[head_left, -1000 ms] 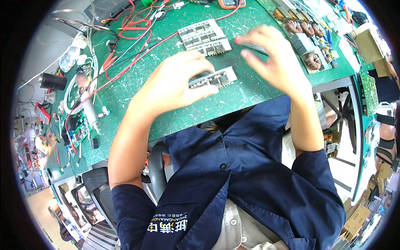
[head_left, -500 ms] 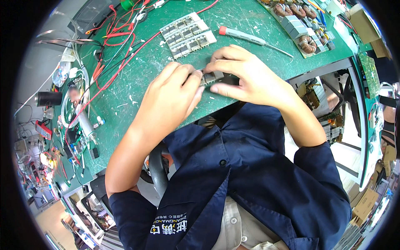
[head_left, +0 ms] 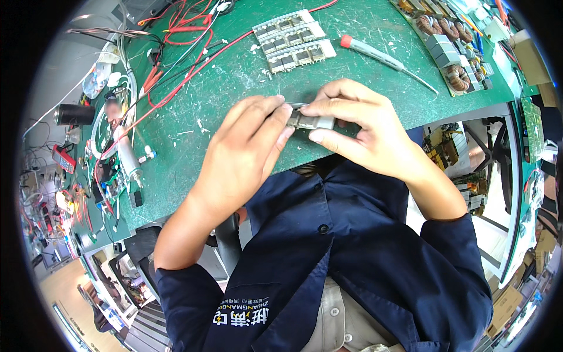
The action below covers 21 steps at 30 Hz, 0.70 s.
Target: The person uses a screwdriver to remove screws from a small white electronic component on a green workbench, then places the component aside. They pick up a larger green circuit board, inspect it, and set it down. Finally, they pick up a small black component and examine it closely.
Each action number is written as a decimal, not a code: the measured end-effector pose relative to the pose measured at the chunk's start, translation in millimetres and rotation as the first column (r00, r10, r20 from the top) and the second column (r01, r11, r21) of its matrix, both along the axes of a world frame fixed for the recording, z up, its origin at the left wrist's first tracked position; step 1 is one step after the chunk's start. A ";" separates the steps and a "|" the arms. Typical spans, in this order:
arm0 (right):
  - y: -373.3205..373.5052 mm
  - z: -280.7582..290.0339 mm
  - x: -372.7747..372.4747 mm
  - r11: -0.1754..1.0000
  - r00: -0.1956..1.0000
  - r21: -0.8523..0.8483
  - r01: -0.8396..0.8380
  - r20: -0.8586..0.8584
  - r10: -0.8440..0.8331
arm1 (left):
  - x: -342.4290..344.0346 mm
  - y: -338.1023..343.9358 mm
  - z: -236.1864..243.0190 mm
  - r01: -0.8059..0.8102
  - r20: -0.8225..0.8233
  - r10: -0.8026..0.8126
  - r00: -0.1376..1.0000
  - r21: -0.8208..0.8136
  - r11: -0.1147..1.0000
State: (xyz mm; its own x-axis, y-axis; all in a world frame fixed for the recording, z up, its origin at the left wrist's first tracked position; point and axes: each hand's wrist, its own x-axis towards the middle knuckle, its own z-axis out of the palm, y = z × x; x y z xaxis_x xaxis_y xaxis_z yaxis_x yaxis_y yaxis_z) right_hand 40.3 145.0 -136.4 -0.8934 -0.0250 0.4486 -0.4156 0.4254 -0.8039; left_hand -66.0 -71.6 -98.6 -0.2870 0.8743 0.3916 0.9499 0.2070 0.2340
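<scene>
Between my two hands, close to the table's near edge, is a small circuit module (head_left: 318, 122) with a pale metal plate; fingers cover much of it. My left hand (head_left: 243, 141) pinches its left end with thumb and fingertips. On the other end, my right hand (head_left: 366, 126) has its index finger along the top edge and its thumb by the near side. Just beyond my hands, three similar modules (head_left: 296, 40) lie side by side, dark components on pale plates. A screwdriver (head_left: 375, 57) with a red-ended grey handle rests to their right.
The scratched green table (head_left: 193, 146) carries red and black test leads (head_left: 176, 79) at the left. A large circuit board (head_left: 451, 56) with copper coils stands at the far right. Beside the leads lies a grey cylindrical tool (head_left: 126, 155). White scraps dot the surface.
The whole view has shifted, so the table things sit further right and lower. The held module now shows more of its pale plate between my fingers. Both hands keep their grip.
</scene>
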 end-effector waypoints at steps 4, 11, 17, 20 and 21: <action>-0.4 -8.3 3.0 0.989 0.996 0.149 0.021 -0.092 -0.007 | 15.6 -3.4 -15.9 -0.048 -0.094 0.049 0.994 0.011 0.999; 2.2 -16.8 6.9 0.971 0.989 0.232 0.060 -0.149 -0.025 | 21.4 0.1 -27.4 -0.061 -0.252 0.054 0.966 -0.018 0.998; 5.0 -18.9 8.5 0.975 0.986 0.212 0.065 -0.165 -0.030 | 23.8 4.3 -26.6 -0.070 -0.212 0.066 0.975 -0.012 0.997; 5.8 -20.0 6.9 0.975 0.984 0.209 0.071 -0.176 -0.034 | 21.8 6.9 -27.1 -0.064 -0.225 0.061 0.972 -0.004 0.998; 6.4 -20.4 6.2 0.975 0.983 0.210 0.074 -0.183 -0.035 | 20.9 7.9 -27.6 -0.060 -0.229 0.059 0.972 0.002 0.998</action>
